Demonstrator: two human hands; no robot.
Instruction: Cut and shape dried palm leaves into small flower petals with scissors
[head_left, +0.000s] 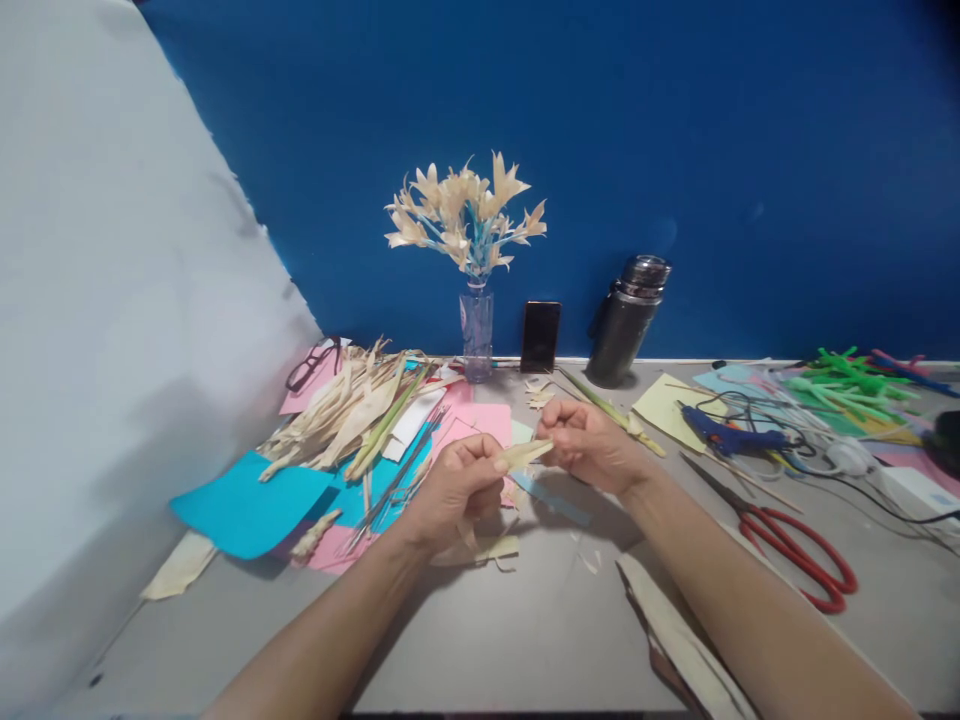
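A short, pale strip of dried corn husk (526,454) spans the gap between my hands above the middle of the table. Its left end is pinched between the thumb and finger of my left hand (459,488). My right hand (589,445) is closed at the strip's right tip, its fingertips partly hidden. Under my left hand lie more husk scraps (499,548) and a light blue paper strip (551,497). Beside my right forearm rest red-handled scissors (799,545), and a large husk piece (679,635) lies below that arm.
Husk flowers (465,205) stand in a clear bottle (477,330) at the back. Near it are a phone (541,337) and a flask (628,325). A husk pile (337,405) and blue paper (251,505) lie left; a glue gun (731,432) and green pipe cleaners (855,388) lie right.
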